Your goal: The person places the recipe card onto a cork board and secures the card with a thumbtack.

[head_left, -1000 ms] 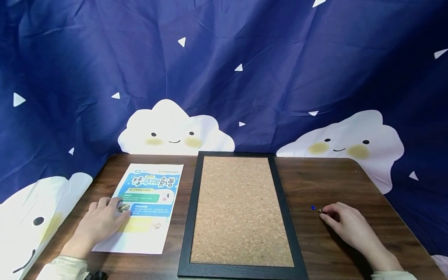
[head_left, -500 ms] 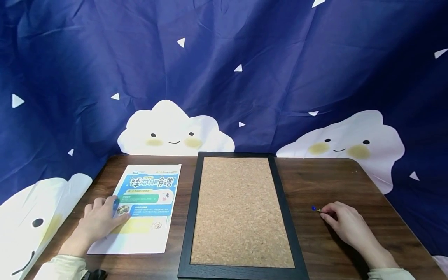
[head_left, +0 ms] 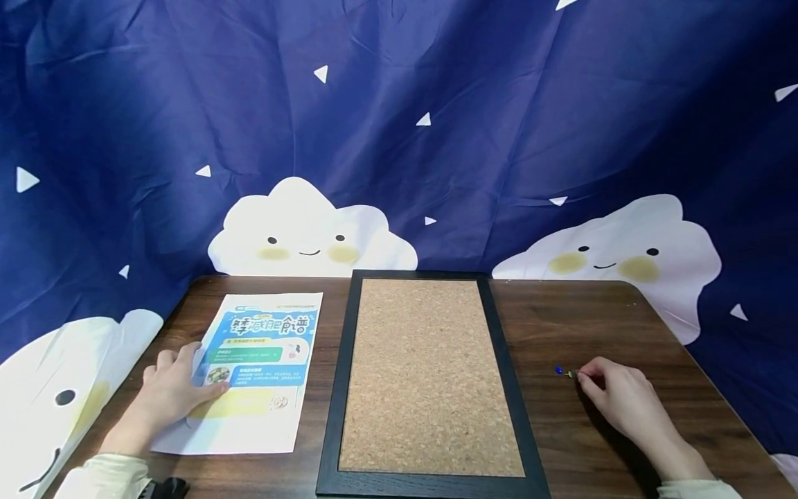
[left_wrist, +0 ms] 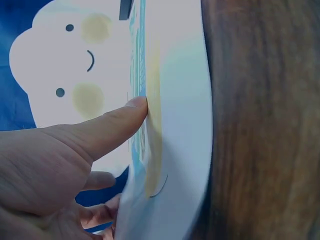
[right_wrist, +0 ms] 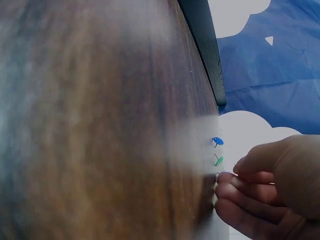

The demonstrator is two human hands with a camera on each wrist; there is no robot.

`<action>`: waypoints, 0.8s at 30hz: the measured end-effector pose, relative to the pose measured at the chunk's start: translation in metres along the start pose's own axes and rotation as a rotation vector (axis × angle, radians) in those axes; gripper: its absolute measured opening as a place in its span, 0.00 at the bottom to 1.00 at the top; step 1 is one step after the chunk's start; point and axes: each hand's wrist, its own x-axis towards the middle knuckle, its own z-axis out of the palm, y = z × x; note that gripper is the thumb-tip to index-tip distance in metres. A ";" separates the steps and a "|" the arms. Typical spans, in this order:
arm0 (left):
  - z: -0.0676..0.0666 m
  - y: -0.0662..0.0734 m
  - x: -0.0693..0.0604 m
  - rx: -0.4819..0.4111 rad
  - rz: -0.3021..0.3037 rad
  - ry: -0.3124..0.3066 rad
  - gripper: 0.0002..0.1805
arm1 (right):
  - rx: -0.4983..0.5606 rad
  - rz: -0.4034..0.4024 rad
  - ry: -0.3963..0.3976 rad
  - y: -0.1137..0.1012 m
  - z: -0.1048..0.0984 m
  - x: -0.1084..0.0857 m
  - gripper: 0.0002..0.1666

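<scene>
A left hand (head_left: pixel 165 396) lies loosely spread on a printed sheet (head_left: pixel 258 388) beside a corkboard (head_left: pixel 430 378) in the head view; at the left wrist, its straight thumb (left_wrist: pixel 112 129) touches the sheet; at the right wrist, a right hand (right_wrist: pixel 287 182), grip unclear, bends beside a green pin (right_wrist: pixel 220 161) and blue pin (right_wrist: pixel 218 141)

Your table (head_left: pixel 580 319) has a dark brown wood-grain top with rounded far corners. On your left lies a sheet of paper (head_left: pixel 258 378) printed in blue, green and yellow. In the middle you have a black-framed cork board (head_left: pixel 430 381), reaching the far edge. To your right sit a blue pin (right_wrist: pixel 218 141) and, just beside it, a green pin (right_wrist: pixel 219 161).
</scene>
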 end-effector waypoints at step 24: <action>-0.008 -0.009 -0.002 -0.104 0.020 0.129 0.30 | 0.074 -0.056 0.099 -0.001 -0.002 -0.006 0.06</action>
